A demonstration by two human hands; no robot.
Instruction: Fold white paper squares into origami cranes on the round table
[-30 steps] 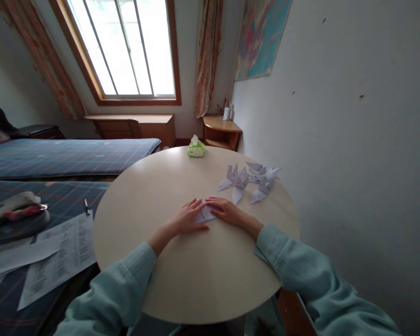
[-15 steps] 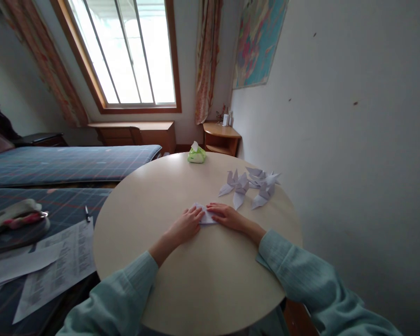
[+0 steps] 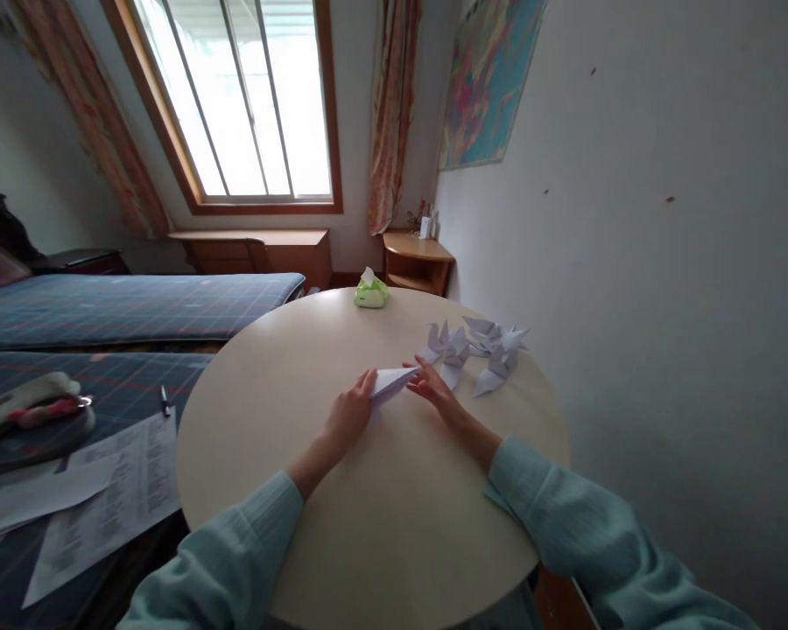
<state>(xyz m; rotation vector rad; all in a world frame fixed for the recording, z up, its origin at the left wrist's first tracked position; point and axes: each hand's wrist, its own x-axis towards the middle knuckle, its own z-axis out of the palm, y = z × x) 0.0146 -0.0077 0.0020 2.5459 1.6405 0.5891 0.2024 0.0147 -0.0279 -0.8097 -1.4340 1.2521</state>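
A folded white paper is lifted a little above the round beige table. My left hand pinches its near left end. My right hand grips its right tip with closed fingers. Both sleeves are pale green. Just beyond my right hand lie several finished white paper cranes in a loose group.
A green tissue pack sits at the table's far edge. A white wall runs close along the right. To the left are plaid-covered beds with printed sheets, a pen and a pouch. Wooden cabinets stand under the window.
The paper lay flat under both hands a second ago. Now both hands have lifted it off the table and hold it by its ends, a pointed flap sticking out to the right.
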